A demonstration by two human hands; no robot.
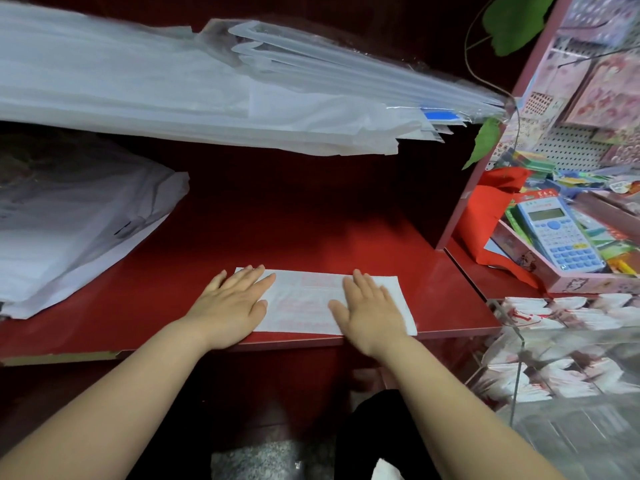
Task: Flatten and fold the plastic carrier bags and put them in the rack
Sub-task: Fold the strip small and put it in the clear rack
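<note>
A white plastic carrier bag [304, 299] with pale red print lies flat as a narrow strip near the front edge of the red shelf [311, 233]. My left hand [230, 306] presses palm-down on its left end, fingers spread. My right hand [372, 311] presses flat on its right part in the same way. Neither hand grips anything. At the lower right stands a clear acrylic rack [519, 368] holding several folded white bags with red print [540, 318].
A pile of white plastic bags [72, 230] lies on the shelf's left. Above, an upper shelf carries long clear and white bags [207, 95]. To the right, a pink box with a blue calculator [557, 233] and stationery, with a red bag [485, 216] beside it.
</note>
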